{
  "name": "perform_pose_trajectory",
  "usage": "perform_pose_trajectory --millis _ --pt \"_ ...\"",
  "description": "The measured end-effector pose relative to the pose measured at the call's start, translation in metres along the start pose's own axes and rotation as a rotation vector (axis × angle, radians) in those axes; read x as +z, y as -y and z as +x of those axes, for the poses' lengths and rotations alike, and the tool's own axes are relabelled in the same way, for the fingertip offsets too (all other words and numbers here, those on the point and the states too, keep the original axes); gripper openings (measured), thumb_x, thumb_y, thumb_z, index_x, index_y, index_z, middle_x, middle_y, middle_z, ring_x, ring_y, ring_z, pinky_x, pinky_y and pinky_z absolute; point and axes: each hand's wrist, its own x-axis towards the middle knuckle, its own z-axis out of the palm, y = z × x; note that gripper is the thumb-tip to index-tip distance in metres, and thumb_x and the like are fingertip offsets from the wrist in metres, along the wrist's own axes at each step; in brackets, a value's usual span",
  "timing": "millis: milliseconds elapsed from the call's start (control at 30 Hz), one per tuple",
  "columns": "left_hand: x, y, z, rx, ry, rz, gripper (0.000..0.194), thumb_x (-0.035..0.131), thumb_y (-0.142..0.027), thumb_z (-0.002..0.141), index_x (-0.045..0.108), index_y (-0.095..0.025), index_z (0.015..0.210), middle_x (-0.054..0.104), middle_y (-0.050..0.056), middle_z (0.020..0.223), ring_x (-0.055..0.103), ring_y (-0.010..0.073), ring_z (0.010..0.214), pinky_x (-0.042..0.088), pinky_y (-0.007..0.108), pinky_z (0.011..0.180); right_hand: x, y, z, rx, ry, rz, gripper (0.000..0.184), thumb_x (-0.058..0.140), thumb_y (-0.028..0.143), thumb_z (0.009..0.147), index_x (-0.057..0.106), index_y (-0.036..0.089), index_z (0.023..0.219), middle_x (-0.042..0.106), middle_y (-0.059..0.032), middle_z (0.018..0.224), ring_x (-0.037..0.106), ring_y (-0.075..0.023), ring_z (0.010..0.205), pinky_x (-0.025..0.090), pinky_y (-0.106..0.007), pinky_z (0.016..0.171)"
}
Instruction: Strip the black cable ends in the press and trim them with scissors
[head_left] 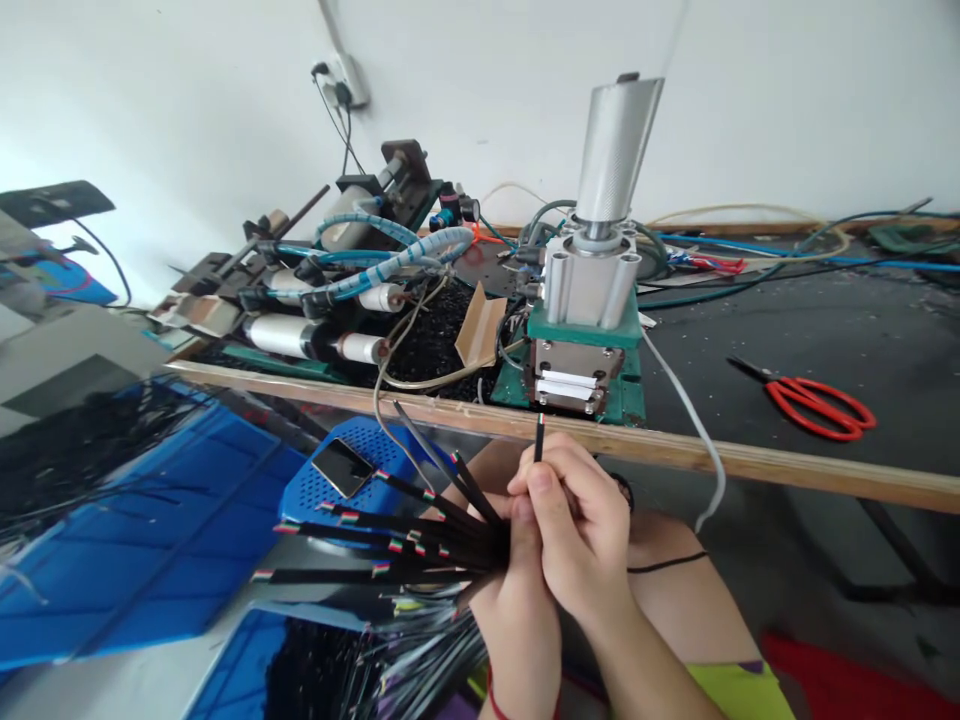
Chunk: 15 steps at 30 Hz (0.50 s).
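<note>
My left hand (pixel 510 590) is closed around a bundle of black cables (pixel 390 545) that fan out to the left, their cut ends showing red, white and green wires. My right hand (pixel 581 520) pinches a single black cable (pixel 538 438) upright, its tip pointing at the slot of a small pneumatic press (pixel 589 330) with a green base and a silver cylinder on top. The two hands touch, just in front of the bench's wooden edge (pixel 750 460).
Red-handled scissors (pixel 814 400) lie on the dark bench to the right. More machines with blue hoses (pixel 360 270) crowd the bench's left. A phone (pixel 343 466) rests on a blue stool. Blue bins (pixel 150 540) with black cables stand at the lower left. A white cable (pixel 694 420) hangs over the edge.
</note>
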Motion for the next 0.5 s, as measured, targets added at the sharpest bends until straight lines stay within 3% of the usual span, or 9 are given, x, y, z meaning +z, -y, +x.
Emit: perform_pose_trajectory --millis 267,500 --pt "0.019 -0.014 0.012 -0.047 0.012 0.089 0.037 0.098 -0.051 0.091 0.076 -0.021 0.092 0.081 0.004 0.096 0.081 0.0228 0.087 0.069 0.036 0.086 0.009 -0.020 0.019 0.150 -0.215 0.007 0.044 0.068 0.021 0.108 0.071 0.020 0.064 0.067 0.0047 0.060 0.063 -0.0081 0.056 0.048 -0.020 0.058" --pt "0.041 -0.022 0.022 -0.074 0.019 0.039 0.031 0.099 -0.041 0.089 0.074 -0.022 0.085 0.085 0.004 0.103 0.087 0.0296 0.105 0.074 0.040 0.092 0.017 -0.030 0.030 0.223 -0.285 0.029 0.048 0.067 0.022 0.108 0.063 0.021 0.060 0.058 0.0035 0.058 0.051 -0.0102 0.053 0.039 -0.027 0.051"
